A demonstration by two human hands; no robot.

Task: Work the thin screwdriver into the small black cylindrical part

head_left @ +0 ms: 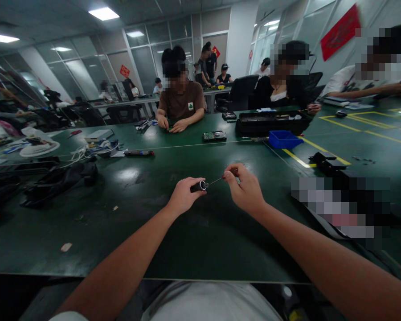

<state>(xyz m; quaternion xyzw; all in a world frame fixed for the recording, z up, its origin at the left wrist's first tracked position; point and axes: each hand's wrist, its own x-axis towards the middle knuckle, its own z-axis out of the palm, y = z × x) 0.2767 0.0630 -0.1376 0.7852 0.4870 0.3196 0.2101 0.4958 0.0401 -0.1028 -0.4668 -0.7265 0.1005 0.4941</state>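
My left hand [183, 195] is closed around a dark cylindrical piece [198, 186] with a pale ring at its end. That end faces toward my right hand [245, 188], whose fingers grip the handle of a screwdriver [217, 180]. The thin shaft points left, and its tip is at or close to the ring end of the cylinder; whether it touches I cannot tell. Both hands are above the green tabletop [187, 249].
Across the table sits a person [180, 100]. A blue bin [285, 139] stands before a long black case [270, 124]. An opened device with a circuit board [214, 136] lies ahead, a dark tube [138, 153] to the left, black parts [62, 180] further left.
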